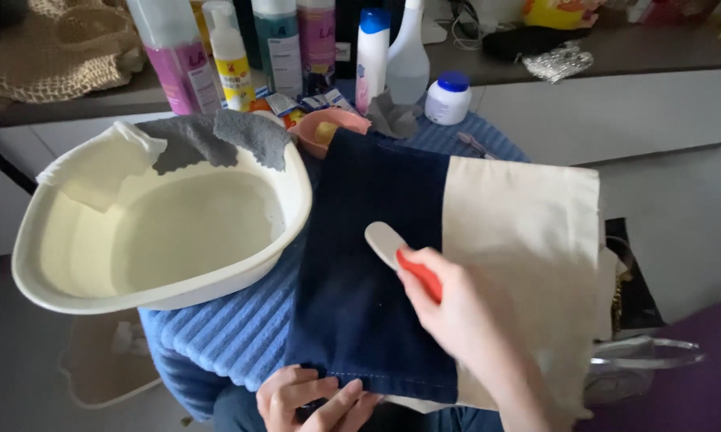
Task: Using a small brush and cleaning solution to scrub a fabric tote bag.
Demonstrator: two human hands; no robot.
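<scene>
Far left: cream oval plastic basin (pixel 72 272) of cloudy water, grey cloth (pixel 216 136) draped over its rim, resting on blue ribbed towel (pixel 232 328). Centre: dark navy and cream fabric bag (pixel 360 320) spread flat. Bottom edge pinned by left hand (pixel 312 400), fingers closed on the hem. Right hand (pixel 456 312), fingers wrapped around red-handled white brush (pixel 400 256), pressed on navy panel. Behind: bottles (pixel 280 48) on bench (pixel 616 48).
</scene>
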